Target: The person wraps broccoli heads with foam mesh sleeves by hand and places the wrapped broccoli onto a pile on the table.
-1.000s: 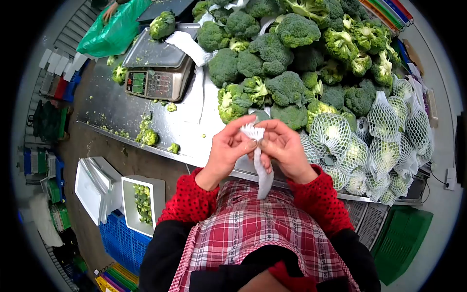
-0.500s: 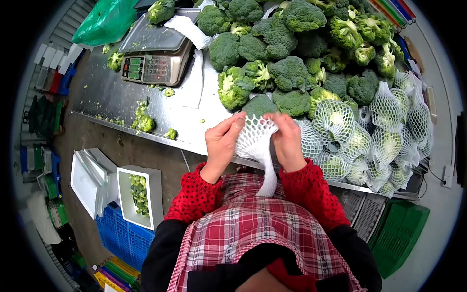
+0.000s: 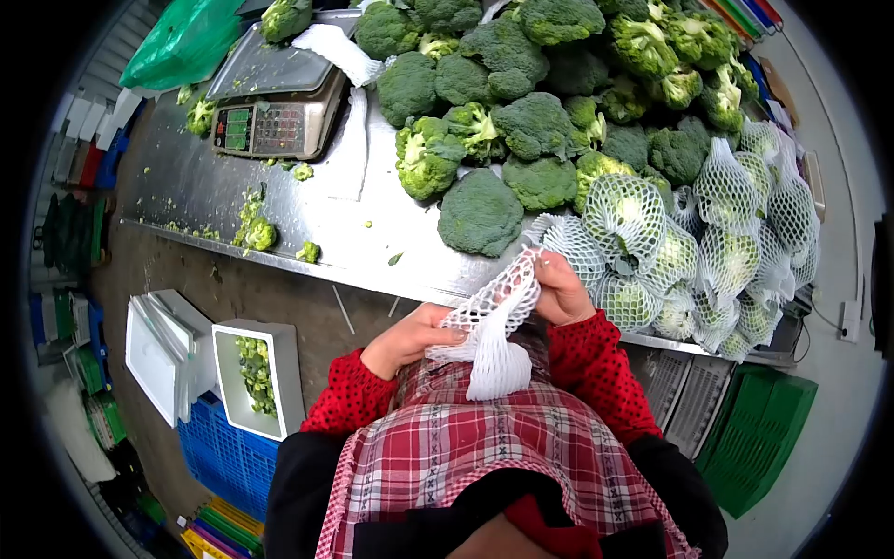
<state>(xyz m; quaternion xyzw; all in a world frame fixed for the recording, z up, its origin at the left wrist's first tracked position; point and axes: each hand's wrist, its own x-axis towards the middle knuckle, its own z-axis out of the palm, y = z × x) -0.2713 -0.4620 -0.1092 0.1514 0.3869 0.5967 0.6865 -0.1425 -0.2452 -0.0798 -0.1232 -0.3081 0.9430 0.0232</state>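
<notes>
Between my two hands a white foam net sleeve (image 3: 501, 359) is stretched, its lower end hanging in front of the checked apron. My left hand (image 3: 410, 337) pinches one side of its mouth, and my right hand (image 3: 562, 291) grips the other side, a little higher. Just beyond the table edge lies a bare broccoli head (image 3: 480, 212), apart from both hands. To the right of my right hand, several broccoli heads in white foam nets (image 3: 629, 224) are stacked. A large heap of bare broccoli (image 3: 534, 126) covers the back of the table.
A scale (image 3: 270, 126) stands at the left of the metal table (image 3: 186, 205), with spare net sleeves (image 3: 340, 51) beside it and broccoli scraps around. Below left, a white foam box (image 3: 291, 391) holds trimmings on a blue crate (image 3: 223, 456). A green crate (image 3: 759, 438) stands below right.
Both hands have lowered the net sleeve toward my body, and its mouth has tilted sideways. The broccoli head behind it now shows fully. The view has shifted slightly.
</notes>
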